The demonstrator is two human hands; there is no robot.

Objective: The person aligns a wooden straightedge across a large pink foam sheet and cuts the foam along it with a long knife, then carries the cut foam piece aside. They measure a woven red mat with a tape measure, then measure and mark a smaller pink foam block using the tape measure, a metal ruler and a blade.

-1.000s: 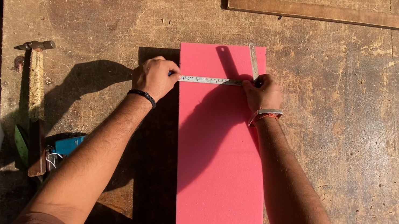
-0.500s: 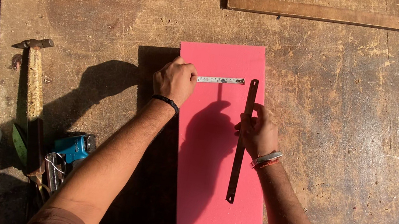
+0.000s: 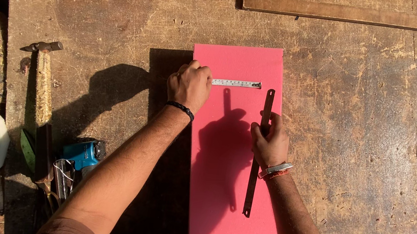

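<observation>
While left hand (image 3: 189,85) pins tape (image 3: 236,83) | right hand (image 3: 270,144) grips strip (image 3: 256,160)

Head view: worn on the person's head, looking steeply down
Facing: forward across the tabletop (image 3: 364,139)
Nearness: close, at arm's reach

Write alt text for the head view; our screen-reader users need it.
Two bare hands work on a pink board on a worn wooden table: the left hand holds a tape measure across it, the right hand holds a dark metal strip lengthwise. A hammer lies at left.
</observation>
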